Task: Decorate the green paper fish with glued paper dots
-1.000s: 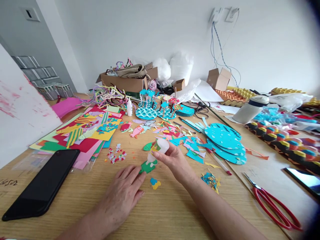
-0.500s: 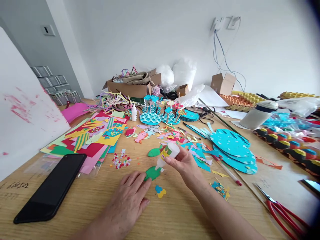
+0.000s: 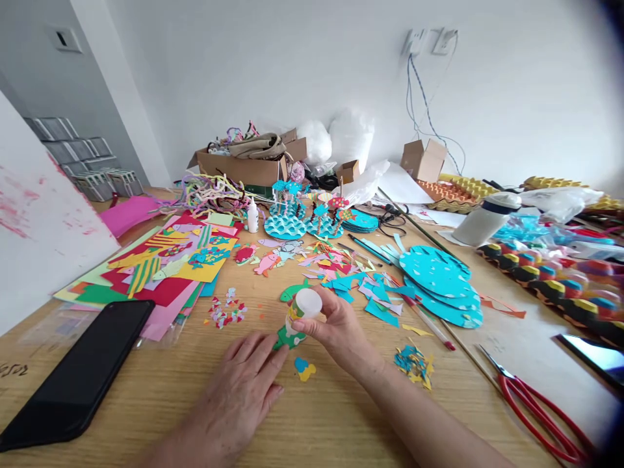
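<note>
My right hand [image 3: 341,328] grips a white glue bottle [image 3: 308,303] with a green-yellow label, tipped nozzle-down over a green paper fish [image 3: 283,338]. White glue shows on the fish, though the bottle partly covers it. Flat on the table, my left hand [image 3: 244,383] has its fingers stretched out, the fingertips resting at the fish's near left edge. Behind the bottle lies a second green paper fish [image 3: 291,291]. Small blue and yellow paper pieces [image 3: 305,369] sit just in front of the fish.
Left are tiny paper scraps [image 3: 229,309], stacked coloured paper [image 3: 170,292] and a black phone [image 3: 82,370]. Right are blue paper discs [image 3: 439,279], a red pen [image 3: 433,328] and red-handled scissors [image 3: 536,409]. Farther back stand fish models [image 3: 285,226] and another glue bottle [image 3: 252,218].
The glue bottle has tilted more upright and moved slightly left over the fish. More white glue shows on the fish. The left hand stays at its edge; the whole view has shifted.
</note>
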The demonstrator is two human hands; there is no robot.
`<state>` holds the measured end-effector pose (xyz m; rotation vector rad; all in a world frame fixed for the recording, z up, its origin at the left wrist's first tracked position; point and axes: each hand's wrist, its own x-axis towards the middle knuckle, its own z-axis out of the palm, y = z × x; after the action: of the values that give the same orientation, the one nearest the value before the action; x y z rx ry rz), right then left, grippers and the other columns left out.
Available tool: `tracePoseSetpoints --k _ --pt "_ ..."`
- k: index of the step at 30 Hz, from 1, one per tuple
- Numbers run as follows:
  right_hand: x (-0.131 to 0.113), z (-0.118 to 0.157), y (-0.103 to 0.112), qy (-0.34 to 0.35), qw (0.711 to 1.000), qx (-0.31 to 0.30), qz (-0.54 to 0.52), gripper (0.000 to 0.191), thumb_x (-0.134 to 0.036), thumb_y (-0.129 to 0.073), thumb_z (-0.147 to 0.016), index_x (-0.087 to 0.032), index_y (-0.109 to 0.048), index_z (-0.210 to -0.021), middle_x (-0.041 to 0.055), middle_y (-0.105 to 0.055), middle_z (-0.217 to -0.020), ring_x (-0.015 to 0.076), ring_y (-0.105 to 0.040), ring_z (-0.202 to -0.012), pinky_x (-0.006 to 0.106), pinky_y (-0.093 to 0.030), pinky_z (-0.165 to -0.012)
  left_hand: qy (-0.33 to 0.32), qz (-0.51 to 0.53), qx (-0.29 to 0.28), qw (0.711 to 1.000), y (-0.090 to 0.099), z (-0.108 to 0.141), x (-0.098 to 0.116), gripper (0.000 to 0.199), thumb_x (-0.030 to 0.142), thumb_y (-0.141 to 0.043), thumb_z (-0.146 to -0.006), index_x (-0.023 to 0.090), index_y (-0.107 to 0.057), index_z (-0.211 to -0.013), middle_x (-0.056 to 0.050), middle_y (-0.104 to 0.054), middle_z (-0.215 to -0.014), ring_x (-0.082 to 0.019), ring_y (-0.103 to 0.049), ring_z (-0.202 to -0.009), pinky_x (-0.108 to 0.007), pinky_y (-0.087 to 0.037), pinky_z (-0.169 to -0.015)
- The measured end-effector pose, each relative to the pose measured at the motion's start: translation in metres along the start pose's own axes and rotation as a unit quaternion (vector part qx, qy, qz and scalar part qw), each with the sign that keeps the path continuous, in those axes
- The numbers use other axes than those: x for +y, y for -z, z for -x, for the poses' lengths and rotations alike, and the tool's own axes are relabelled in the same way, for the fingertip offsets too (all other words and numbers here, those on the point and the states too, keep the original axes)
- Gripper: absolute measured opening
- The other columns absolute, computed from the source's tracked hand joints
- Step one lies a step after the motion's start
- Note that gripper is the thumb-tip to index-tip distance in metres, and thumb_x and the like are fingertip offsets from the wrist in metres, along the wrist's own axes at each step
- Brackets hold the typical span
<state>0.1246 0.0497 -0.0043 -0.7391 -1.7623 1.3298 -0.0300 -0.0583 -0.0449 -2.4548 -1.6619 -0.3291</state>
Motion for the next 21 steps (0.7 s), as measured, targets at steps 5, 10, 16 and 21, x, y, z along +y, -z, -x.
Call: tracePoseSetpoints --k 5,10,16,21 --pt "-0.0006 -0.0022 -0.0013 0.015 0.999 -0.01 0.038 0.025 -0.039 -0.07 -0.063 -0.02 -0.057 -0.072 -0.0027 -0.054 -0.066 0.0137 -0.05 -0.066 0.027 -0.042 -0.063 -0.004 -0.013 0.004 1.0 0.0006 0.0012 0.0003 0.046 0.022 -0.056 -0.077 0.02 -0.047 -0.121 -0.007 -0.055 -0.119 -0.026 -0.046 -0.106 -0.04 -0.039 -0.086" --pt "0.0039 -0.0032 -0.0048 0.01 0.999 -0.023 0.036 0.022 -0.037 -0.068 -0.065 -0.02 -0.057 -0.073 -0.0019 -0.054 -0.068 0.0133 -0.05 -0.065 0.025 -0.042 -0.061 0.002 -0.005 0.0 1.0 0.0025 0.0004 0.0016 0.045 0.022 -0.054 -0.079 0.021 -0.046 -0.123 -0.006 -0.055 -0.119 -0.026 -0.045 -0.107 -0.04 -0.038 -0.087" --pt "0.0051 -0.0026 -0.0078 0.022 0.999 -0.014 0.036 0.02 -0.036 -0.069 -0.064 -0.02 -0.057 -0.07 -0.0031 -0.051 -0.063 0.0125 -0.047 -0.062 0.025 -0.042 -0.058 0.015 -0.001 -0.006 1.0 0.0011 0.001 0.0032 0.044 0.024 -0.053 -0.079 0.023 -0.045 -0.123 -0.005 -0.055 -0.119 -0.025 -0.045 -0.108 -0.041 -0.037 -0.09" --pt "0.0019 -0.0028 -0.008 0.019 0.999 -0.01 0.045 0.02 -0.037 -0.068 -0.064 -0.02 -0.059 -0.072 -0.0025 -0.051 -0.063 0.013 -0.047 -0.063 0.025 -0.042 -0.058 0.016 -0.003 -0.01 1.0 0.0018 0.0002 0.0036 0.044 0.024 -0.055 -0.079 0.022 -0.046 -0.122 -0.006 -0.056 -0.118 -0.026 -0.046 -0.108 -0.041 -0.038 -0.089"
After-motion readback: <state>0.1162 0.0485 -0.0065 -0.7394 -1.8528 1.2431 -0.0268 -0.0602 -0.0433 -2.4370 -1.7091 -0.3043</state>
